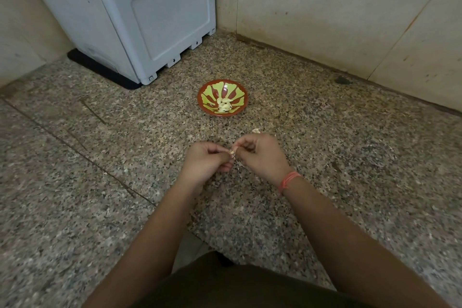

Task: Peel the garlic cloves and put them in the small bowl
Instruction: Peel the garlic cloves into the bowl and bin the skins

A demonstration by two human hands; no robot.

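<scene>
Peeling step in hand. A garlic clove is pinched between the curled fingertips of the left hand and the right hand, above the speckled granite counter. Whether its skin is fully off cannot be told. A pale scrap lies just beyond the right hand. Farther forward, well apart, stands the small bowl, holding several peeled cloves. Next move, as judged: strip any skin left, then carry the clove forward to the bowl.
</scene>
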